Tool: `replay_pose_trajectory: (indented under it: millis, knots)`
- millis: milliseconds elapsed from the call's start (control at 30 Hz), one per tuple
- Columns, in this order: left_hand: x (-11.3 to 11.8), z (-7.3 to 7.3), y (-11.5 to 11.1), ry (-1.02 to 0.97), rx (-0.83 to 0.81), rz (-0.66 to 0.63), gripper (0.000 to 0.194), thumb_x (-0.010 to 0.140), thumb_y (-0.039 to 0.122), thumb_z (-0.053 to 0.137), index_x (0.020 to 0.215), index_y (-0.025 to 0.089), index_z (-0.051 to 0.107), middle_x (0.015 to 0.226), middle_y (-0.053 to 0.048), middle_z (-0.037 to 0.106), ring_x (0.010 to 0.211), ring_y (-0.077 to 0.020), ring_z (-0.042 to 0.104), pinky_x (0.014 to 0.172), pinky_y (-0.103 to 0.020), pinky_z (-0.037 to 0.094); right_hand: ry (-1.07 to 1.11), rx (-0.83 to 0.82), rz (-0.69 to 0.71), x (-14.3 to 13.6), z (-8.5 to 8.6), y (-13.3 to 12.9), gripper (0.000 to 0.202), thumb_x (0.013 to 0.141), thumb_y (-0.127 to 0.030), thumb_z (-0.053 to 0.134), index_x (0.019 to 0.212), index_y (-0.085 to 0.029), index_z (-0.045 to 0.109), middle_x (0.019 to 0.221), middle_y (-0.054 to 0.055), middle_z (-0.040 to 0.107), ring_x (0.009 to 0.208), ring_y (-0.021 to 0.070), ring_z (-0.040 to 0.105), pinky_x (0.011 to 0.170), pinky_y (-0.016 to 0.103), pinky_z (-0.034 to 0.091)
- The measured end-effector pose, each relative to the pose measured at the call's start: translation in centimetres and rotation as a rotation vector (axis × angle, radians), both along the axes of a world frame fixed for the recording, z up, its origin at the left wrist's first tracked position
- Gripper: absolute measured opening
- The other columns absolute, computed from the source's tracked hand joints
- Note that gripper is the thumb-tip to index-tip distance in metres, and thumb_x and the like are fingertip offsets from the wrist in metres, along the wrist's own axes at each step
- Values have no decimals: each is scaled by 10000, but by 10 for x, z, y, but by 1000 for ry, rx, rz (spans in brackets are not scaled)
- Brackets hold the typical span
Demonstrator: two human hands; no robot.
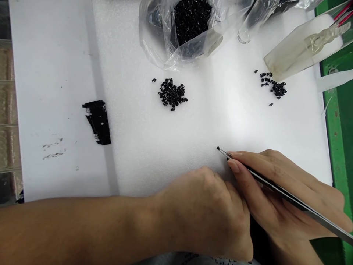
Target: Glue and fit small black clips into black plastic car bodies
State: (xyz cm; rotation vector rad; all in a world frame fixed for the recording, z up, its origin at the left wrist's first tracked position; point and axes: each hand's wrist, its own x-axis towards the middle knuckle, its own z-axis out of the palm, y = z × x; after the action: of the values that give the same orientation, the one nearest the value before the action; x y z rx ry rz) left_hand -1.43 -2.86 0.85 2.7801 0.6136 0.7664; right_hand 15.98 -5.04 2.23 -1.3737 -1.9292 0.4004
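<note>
Holding thin tweezers (303,209) in the right hand (275,221), squeezed between thumb and fingers, with a tiny black bit (217,148) at the narrow tip, over the white mat (154,147). Curling the left hand (206,217) up like a fist, close beside the right hand; cannot tell what is inside. Near the clear bag (154,48), a middle pile (172,94). Off to the right, a smaller pile (278,89). Far left, a black strip (100,123).
</note>
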Motion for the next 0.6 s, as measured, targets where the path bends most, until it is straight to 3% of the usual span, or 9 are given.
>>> replay_pose_trajectory:
  millis: [167, 267, 433, 600]
  knots:
    - [-1, -1, 0, 17, 17, -20, 120, 759, 111, 553, 689, 208, 566, 567, -25, 544, 465, -174, 406, 427, -349, 259, 0, 10, 27, 2, 0, 3, 537, 851, 35, 825, 1317, -230, 784, 1012, 24, 824, 776, 236, 768, 626, 423, 603]
    - [-3, -2, 0, 15, 45, -35, 116, 785, 108, 561, 717, 203, 569, 572, -15, 529, 471, -170, 390, 427, -344, 258, -29, 9, 2, 0, 7, -2, 449, 877, -9, 831, 1261, -241, 809, 954, 23, 825, 792, 248, 779, 617, 418, 594]
    - [-3, -2, 1, 44, 71, -54, 96, 858, 106, 583, 792, 172, 602, 584, -3, 528, 470, -169, 409, 412, -339, 271, -17, -111, -133, -2, 18, -23, 332, 953, -26, 773, 1230, -207, 809, 1001, 46, 832, 918, 255, 791, 775, 460, 648]
    - [-2, 0, 0, 71, 41, -56, 95, 861, 104, 558, 813, 157, 621, 578, -11, 539, 458, -171, 407, 400, -340, 294, -62, -80, -81, 2, 13, -25, 336, 914, 26, 804, 1208, -135, 791, 1018, 66, 828, 930, 220, 788, 804, 419, 663]
